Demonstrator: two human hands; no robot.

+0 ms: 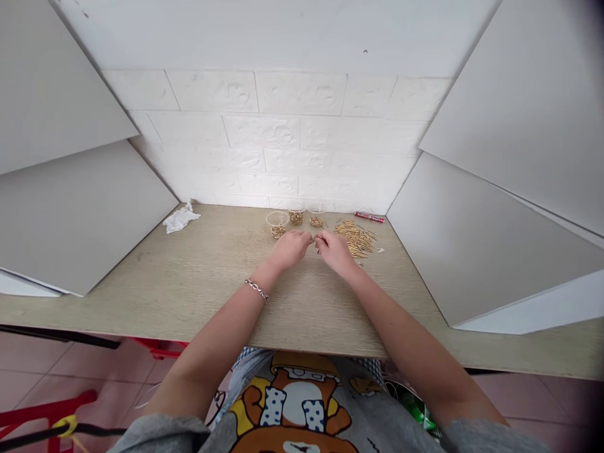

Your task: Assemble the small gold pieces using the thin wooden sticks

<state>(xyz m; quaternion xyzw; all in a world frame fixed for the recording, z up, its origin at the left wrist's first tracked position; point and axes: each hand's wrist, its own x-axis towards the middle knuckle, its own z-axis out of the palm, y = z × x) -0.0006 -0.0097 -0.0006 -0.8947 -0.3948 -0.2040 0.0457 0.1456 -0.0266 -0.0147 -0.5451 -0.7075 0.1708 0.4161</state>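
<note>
My left hand [291, 249] and my right hand [334, 253] meet over the table with fingertips pinched close together. Whatever sits between the fingers is too small to make out; a dark tip shows under the right fingers. Just beyond my left hand stands a clear plastic cup [277, 230] with small gold pieces in it. Two more clear cups, a middle cup [296, 217] and a right cup [316, 221], hold similar gold pieces behind my hands. Beside my right hand, a pile of thin gold pointed sticks [356, 238] lies spread on the table.
The wooden table [198, 283] ends at a white brick-patterned wall [283, 138]. Grey panels lean in at the left [85, 214] and right [509, 251]. A crumpled white tissue [181, 218] lies back left, a red tube-shaped packet [369, 218] back right. Tiny gold bits are scattered left of the cups.
</note>
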